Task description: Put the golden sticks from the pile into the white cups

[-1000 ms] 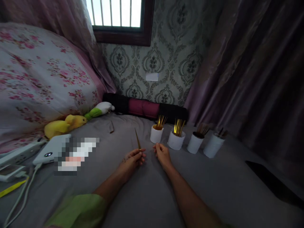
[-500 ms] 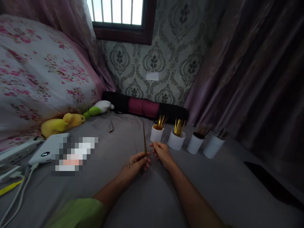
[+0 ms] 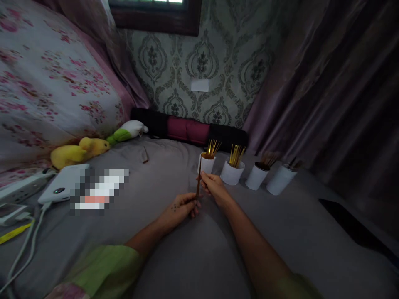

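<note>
Far left: yellow plush toy (image 3: 70, 154), near white power bank (image 3: 64, 182). Left hand (image 3: 178, 210): fingers pinching lower end of thin pointed strip (image 3: 198, 185), near-upright before leftmost white cup (image 3: 208, 165). Right hand (image 3: 216, 187): fingers curled at strip; grip indeterminable. Rightward: three more white containers (image 3: 232, 174).

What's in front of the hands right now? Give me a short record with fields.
Left hand: hand holding a thin pointed strip roughly upright
Right hand: hand with fingers curled beside the strip; contact unclear
Containers: four white containers in a row, ahead and to the right
Contents: gold strips in the two leftmost, darker strips in the next; rightmost contents too dim to identify
Surface: grey cloth
Left side: yellow plush toy, white device with cable
Back: black-and-maroon roll
</note>
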Demonstrator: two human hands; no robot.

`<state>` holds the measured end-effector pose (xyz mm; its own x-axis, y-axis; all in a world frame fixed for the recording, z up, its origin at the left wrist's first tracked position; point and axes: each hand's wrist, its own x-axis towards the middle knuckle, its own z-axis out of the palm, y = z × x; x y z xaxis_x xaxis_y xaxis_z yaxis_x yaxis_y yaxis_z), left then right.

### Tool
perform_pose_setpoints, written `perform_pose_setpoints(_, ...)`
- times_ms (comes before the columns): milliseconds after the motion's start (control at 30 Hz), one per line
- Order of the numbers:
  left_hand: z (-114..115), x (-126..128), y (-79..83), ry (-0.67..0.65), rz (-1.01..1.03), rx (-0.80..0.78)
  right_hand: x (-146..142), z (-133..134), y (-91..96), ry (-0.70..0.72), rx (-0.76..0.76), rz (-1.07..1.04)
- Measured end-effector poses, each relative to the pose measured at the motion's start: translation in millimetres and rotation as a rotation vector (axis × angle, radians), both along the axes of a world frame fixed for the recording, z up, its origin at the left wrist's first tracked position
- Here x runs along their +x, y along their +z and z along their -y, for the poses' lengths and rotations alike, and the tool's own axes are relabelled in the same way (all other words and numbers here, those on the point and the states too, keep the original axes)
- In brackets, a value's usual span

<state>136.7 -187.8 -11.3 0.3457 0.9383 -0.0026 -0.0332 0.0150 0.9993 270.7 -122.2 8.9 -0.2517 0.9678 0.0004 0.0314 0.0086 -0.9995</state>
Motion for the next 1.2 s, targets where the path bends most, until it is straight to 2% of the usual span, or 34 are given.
perform_pose_setpoints(167,1.0,-0.4,2.0,-0.043,-0.054,-0.026,-2.2,4.2,4.6,-0.005,0.027,0.061)
perform_pose_setpoints(367,2.3,-1.7,4.0,-0.045,0.002,-0.077,-2.1,4.8,5.6,-0.021,0.064,0.111)
perform_pose_setpoints(633,-2.5,-6.5,3.2,-0.080,0.234,-0.321,-2.2,7.0,10.4,-0.014,0.133,0.137)
perform_pose_setpoints(867,-10.8,-13.6,-2.5,-0.038,0.444,-0.480,-1.3,3.9,11.1,-0.032,0.220,0.159)
perform_pose_setpoints(1033,-17.0,-17.0,-4.3,-0.060,0.588,-0.541,1.9,-0.8,7.1,-0.051,0.272,0.189)
perform_pose_setpoints(1200,-18.5,-18.3,-4.0,-0.026,0.624,-0.598,5.7,-0.8,7.0,-0.066,0.279,0.210)
